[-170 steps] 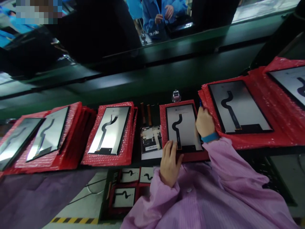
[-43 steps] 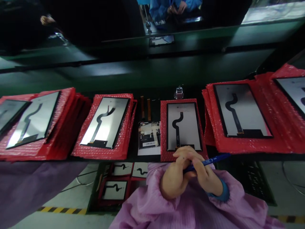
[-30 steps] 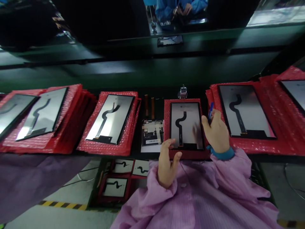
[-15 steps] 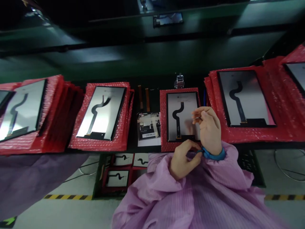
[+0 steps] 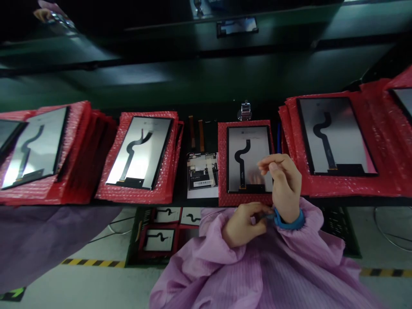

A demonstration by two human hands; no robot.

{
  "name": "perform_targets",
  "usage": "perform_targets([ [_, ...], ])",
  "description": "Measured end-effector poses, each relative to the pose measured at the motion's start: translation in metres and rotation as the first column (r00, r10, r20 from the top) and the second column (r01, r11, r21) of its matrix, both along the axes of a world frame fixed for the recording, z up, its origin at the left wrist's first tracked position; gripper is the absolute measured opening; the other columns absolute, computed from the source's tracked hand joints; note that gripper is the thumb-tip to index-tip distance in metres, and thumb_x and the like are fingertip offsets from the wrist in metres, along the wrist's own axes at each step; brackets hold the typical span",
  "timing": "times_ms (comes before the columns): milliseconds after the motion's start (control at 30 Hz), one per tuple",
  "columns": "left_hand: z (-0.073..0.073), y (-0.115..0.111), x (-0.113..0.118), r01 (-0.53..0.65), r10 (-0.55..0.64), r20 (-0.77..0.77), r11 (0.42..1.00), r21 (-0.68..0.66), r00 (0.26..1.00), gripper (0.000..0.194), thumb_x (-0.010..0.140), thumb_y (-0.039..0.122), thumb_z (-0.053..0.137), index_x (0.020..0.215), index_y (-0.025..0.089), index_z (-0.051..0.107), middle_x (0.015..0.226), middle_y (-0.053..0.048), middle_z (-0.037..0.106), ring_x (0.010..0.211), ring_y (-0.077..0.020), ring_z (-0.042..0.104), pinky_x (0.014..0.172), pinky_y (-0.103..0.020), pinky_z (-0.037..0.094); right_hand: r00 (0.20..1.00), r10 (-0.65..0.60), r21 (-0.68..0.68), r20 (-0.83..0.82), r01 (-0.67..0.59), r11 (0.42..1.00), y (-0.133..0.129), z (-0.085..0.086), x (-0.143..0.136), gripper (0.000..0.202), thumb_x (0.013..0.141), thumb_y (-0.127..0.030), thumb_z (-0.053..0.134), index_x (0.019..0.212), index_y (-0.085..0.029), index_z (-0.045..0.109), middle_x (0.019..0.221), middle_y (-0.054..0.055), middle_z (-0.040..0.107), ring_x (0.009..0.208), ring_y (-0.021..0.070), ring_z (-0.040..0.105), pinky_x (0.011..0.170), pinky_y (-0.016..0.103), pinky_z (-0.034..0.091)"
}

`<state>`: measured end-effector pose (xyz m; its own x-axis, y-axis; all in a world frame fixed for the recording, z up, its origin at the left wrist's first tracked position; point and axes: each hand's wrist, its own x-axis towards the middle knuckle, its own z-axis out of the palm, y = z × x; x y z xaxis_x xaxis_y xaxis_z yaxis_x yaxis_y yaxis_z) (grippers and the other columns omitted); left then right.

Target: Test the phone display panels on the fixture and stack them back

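A blue wrist strap (image 5: 291, 221) circles my right wrist. Between the thumb and fingers of my left hand (image 5: 246, 225) the strap's end is pinched, drawn out to the left of the wrist. My right hand (image 5: 286, 182) is raised with the palm side turned inward, fingers loosely bent and thumb apart, holding nothing. Behind it a display panel (image 5: 257, 165) with a black curved flex cable (image 5: 241, 163) lies on a red bubble-wrap bag (image 5: 222, 163). The right hand covers the panel's lower right corner.
Stacks of red bubble-wrap bags (image 5: 167, 171) topped with display panels (image 5: 341, 137) stand left and right. An opened device (image 5: 202, 171), two brown flex cables (image 5: 201, 135) and a metal tally counter (image 5: 245, 110) lie between. Below the table edge sits a green crate (image 5: 131, 253) with panels.
My left hand has shifted left and slightly down, and more of the strap's end shows stretched away from the wrist. My right hand's fingers have moved a little lower. The view has shifted slightly.
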<state>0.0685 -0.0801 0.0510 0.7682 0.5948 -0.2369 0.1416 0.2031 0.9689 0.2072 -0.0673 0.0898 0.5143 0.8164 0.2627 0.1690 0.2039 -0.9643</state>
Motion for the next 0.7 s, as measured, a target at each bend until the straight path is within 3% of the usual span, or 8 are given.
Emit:
perform_targets([
  [133,-0.006,0.004,-0.013,0.199,-0.161,0.156,0.943,-0.268,0.975,0.046,0.076,0.021,0.063,0.12,0.012,0.073,0.062,0.006,0.041,0.054,-0.0072,0.039,0.057,-0.022,0.038,0.991,0.036,-0.011,-0.126,-0.038,0.999,-0.003,0.004,0.002,0.019,0.096,-0.028,0.054,0.09,-0.023,0.071,0.086,0.0,0.069,0.074,0.0122,0.06,0.066,0.027,0.047],
  [200,-0.008,0.006,-0.017,0.276,-0.202,0.237,0.9,-0.338,0.95,0.046,0.081,0.03,0.066,0.123,0.012,0.071,0.064,0.006,0.042,0.054,-0.0079,0.042,0.058,-0.023,0.042,0.938,0.113,-0.021,-0.329,-0.126,0.992,-0.002,0.008,0.003,0.017,0.093,-0.028,0.057,0.086,-0.022,0.07,0.081,0.001,0.068,0.07,0.0119,0.06,0.061,0.025,0.047],
  [233,-0.01,0.006,-0.017,0.268,-0.194,0.245,0.91,-0.317,0.95,0.042,0.082,0.033,0.068,0.118,0.012,0.073,0.066,0.004,0.047,0.057,-0.0086,0.045,0.06,-0.023,0.042,0.881,0.152,-0.023,-0.447,-0.181,0.983,-0.001,0.01,0.003,0.015,0.09,-0.028,0.058,0.083,-0.021,0.069,0.077,0.001,0.067,0.067,0.0117,0.059,0.058,0.024,0.046],
  [367,-0.016,-0.001,-0.004,0.003,0.007,0.137,0.997,-0.076,0.991,0.023,0.084,0.033,0.067,0.091,0.013,0.073,0.078,-0.004,0.063,0.068,-0.0115,0.054,0.064,-0.024,0.042,0.568,0.182,0.005,-0.802,-0.299,0.954,0.009,0.018,0.001,0.011,0.079,-0.027,0.061,0.073,-0.019,0.064,0.062,-0.002,0.059,0.056,0.0092,0.053,0.05,0.02,0.043],
  [500,-0.019,-0.015,0.017,-0.266,0.257,0.152,0.963,0.035,0.954,0.009,0.083,0.024,0.065,0.087,0.016,0.062,0.07,0.002,0.06,0.061,-0.0089,0.053,0.06,-0.02,0.043,0.319,0.057,-0.037,-0.946,-0.282,0.959,0.02,0.022,0.0,0.018,0.083,-0.023,0.05,0.067,-0.017,0.057,0.057,-0.003,0.05,0.049,0.0067,0.046,0.044,0.017,0.038],
  [567,-0.017,-0.02,0.024,-0.409,0.365,0.225,0.891,0.196,0.903,0.006,0.082,0.017,0.065,0.081,0.018,0.059,0.072,0.002,0.061,0.063,-0.0091,0.056,0.062,-0.019,0.046,0.244,-0.003,-0.066,-0.97,-0.254,0.965,0.024,0.024,0.002,0.022,0.087,-0.021,0.043,0.067,-0.017,0.054,0.055,-0.004,0.046,0.047,0.0068,0.044,0.041,0.017,0.035],
  [700,-0.017,-0.024,0.032,-0.616,0.461,0.409,0.593,0.518,0.788,0.012,0.081,0.01,0.068,0.076,0.019,0.062,0.08,-0.001,0.065,0.077,-0.012,0.064,0.069,-0.022,0.053,0.218,-0.05,-0.083,-0.975,-0.146,0.986,0.03,0.026,0.006,0.024,0.09,-0.021,0.039,0.069,-0.019,0.049,0.055,-0.004,0.044,0.046,0.0072,0.042,0.04,0.017,0.034],
])
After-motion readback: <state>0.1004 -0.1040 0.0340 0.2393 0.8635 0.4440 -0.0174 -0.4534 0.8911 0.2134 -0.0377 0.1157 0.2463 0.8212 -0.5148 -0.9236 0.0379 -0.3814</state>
